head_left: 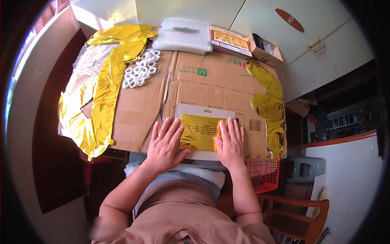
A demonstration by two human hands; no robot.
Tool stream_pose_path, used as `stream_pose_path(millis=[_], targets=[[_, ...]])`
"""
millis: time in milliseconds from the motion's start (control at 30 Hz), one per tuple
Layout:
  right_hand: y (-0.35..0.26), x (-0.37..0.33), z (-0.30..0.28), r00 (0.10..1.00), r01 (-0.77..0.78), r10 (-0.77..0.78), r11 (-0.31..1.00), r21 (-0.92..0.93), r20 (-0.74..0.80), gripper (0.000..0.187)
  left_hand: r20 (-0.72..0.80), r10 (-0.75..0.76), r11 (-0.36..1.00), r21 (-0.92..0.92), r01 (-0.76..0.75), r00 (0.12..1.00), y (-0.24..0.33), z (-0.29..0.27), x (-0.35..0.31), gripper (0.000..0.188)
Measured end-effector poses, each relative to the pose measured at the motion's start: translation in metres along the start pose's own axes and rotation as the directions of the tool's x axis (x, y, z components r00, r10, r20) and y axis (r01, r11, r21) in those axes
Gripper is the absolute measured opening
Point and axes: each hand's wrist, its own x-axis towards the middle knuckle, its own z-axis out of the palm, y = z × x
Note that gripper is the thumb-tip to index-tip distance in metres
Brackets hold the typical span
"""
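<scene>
Right in front of me, a flat clear bag (191, 109) with a hang hole lies near the front edge of a cardboard sheet (203, 91). Inside it, or laid on it, is a folded gold foil piece (197, 132); which of the two I cannot tell. My left hand (165, 142) lies flat at the bag's left edge, fingers spread and stretched forward. Flat on the right side is my right hand (230, 142), its fingers also extended. A bit of orange material (218, 132) shows beside and partly beneath the right hand.
Gold foil balloons spread along the left (106, 101) and right (268, 97) sides. White ribbon rolls (140, 69) lie back left. Behind stand a stack of clear bags (183, 36), a printed box (230, 42) and a small open box (266, 51). Below right are a red basket (263, 177) and a wooden chair (300, 215).
</scene>
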Motion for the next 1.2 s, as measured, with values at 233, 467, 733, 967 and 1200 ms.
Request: stream_pose_path(millis=[233, 467, 733, 967, 1200], targets=[[0.01, -0.004, -0.004, 0.999, 0.044, -0.042, 0.996, 0.082, -0.018, 0.06, 0.026, -0.007, 1.0, 0.03, 0.007, 1.0, 0.002, -0.003, 0.0, 0.074], [0.023, -0.039, -0.021, 0.998, 0.028, -0.021, 0.992, 0.124, -0.053, 0.057, -0.001, -0.016, 0.999, 0.037, 0.016, 1.0, 0.0, -0.004, -0.004, 0.077], [0.006, -0.058, -0.022, 0.997, 0.037, -0.026, 0.986, 0.165, -0.068, 0.048, 0.064, -0.01, 1.0, 0.01, 0.009, 0.998, -0.004, -0.012, -0.004, 0.084], [0.004, -0.055, -0.021, 0.978, 0.051, -0.004, 0.974, 0.221, -0.207, 0.042, -0.106, 0.032, 0.974, -0.219, -0.055, 0.994, -0.01, -0.022, -0.022, 0.073], [0.008, -0.063, 0.002, 0.849, 0.011, 0.338, 0.757, 0.653, -0.405, 0.023, -0.39, 0.037, 0.944, -0.29, -0.161, 0.92, -0.008, -0.002, -0.056, 0.056]])
